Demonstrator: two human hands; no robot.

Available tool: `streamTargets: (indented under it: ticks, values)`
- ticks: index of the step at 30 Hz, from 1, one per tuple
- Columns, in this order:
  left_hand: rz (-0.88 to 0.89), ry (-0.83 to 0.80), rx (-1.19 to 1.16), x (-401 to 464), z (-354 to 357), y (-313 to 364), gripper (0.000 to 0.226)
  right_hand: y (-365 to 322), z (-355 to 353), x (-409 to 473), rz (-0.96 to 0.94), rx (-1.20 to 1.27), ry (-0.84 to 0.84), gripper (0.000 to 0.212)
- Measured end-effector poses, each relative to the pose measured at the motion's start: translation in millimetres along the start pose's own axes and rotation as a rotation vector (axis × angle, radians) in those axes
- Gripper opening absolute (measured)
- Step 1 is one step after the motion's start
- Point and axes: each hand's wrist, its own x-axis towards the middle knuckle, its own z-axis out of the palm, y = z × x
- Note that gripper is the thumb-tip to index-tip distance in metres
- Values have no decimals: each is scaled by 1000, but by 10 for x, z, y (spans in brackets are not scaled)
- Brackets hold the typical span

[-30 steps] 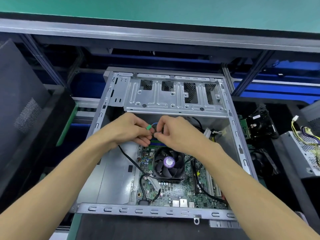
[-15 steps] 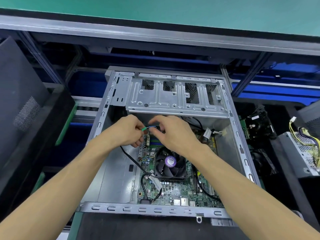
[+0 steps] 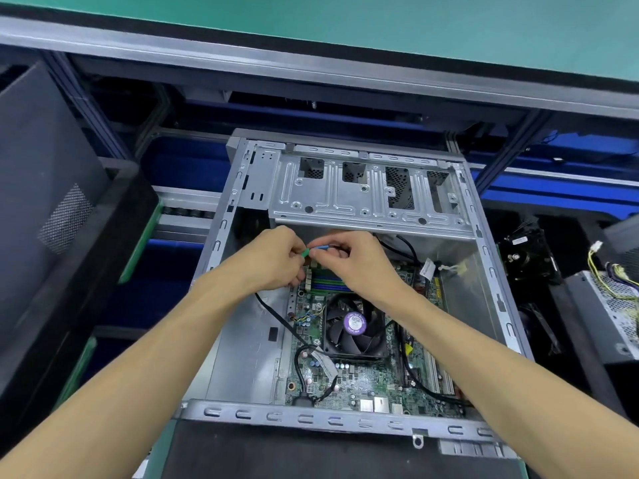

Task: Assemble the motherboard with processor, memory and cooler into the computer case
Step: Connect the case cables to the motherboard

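Two bare hands meet above the green motherboard [image 3: 363,382], which lies flat in the open grey steel computer case [image 3: 498,305] with its black square cooler fan [image 3: 354,328] mounted and green and blue memory slots [image 3: 328,283] just under the fingers. Left hand [image 3: 273,261] pinches a small green connector [image 3: 305,252] with curled fingers, a black cable [image 3: 276,316] trailing from beneath it, while right hand [image 3: 356,261] pinches a small blue connector [image 3: 320,247] just beside the green one. Beyond the case's right wall sits a perforated silver power supply [image 3: 608,305] with yellow wires.

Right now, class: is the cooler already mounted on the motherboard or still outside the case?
Mounted: the cooler sits on the motherboard inside the case.
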Motion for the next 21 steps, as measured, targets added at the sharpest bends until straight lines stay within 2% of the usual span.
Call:
streamTargets:
  ticks: [3, 5, 7, 9, 11, 14, 17, 21]
  values:
    - [5, 10, 55, 15, 5, -23, 23, 14, 8, 4, 5, -9, -13, 7]
    - [-23, -44, 224, 11, 9, -33, 25, 59, 18, 28, 30, -106, 2, 8]
    - [-94, -187, 466, -14, 34, -42, 24, 123, 15, 69, 39, -299, 6, 12]
    - [-133, -356, 633, -45, 82, -63, 36, 154, 22, 105, 34, -472, -28, 15]
    - [-137, -481, 693, -65, 108, -80, 41, 166, 41, 143, 38, -562, -58, 19]
    - [-102, -578, 763, -93, 121, -55, 28, 176, 91, 233, 64, -636, -101, 22]
    - [-100, -612, 799, -100, 142, -33, 14, 198, 143, 328, 106, -672, -169, 25]
    - [-97, -606, 815, -93, 124, -8, 19, 252, 179, 404, 138, -674, -210, 24]
